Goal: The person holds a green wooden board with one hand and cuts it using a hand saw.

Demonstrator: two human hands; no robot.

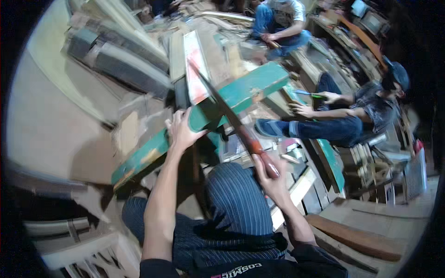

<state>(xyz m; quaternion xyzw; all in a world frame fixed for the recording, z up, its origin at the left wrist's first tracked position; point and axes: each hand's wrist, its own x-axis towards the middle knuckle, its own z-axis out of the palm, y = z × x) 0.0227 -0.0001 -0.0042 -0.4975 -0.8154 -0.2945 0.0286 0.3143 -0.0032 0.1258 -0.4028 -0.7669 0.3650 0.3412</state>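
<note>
A long tool with a dark narrow blade and a reddish-brown wooden handle point(256, 147) slants up and left from my right hand point(273, 183). My right hand is closed around the lower end of that handle. The blade crosses over a green-painted wooden beam point(255, 88) with worn, bare patches. Gripping the beam's near side, left of the blade, is my left hand point(184, 132), its thumb pointing right. The beam runs from lower left to upper right in front of my knees. Blur hides the blade's edge and whether it touches the wood.
A person point(371, 104) sits at the right, holding a thin tool with a green handle. Another person point(282, 23) sits farther back. Stacked timbers point(125, 60) lie at the left, near a pale sheet point(51, 125). Another green board point(329, 164) and a brown plank point(354, 238) lie at the right.
</note>
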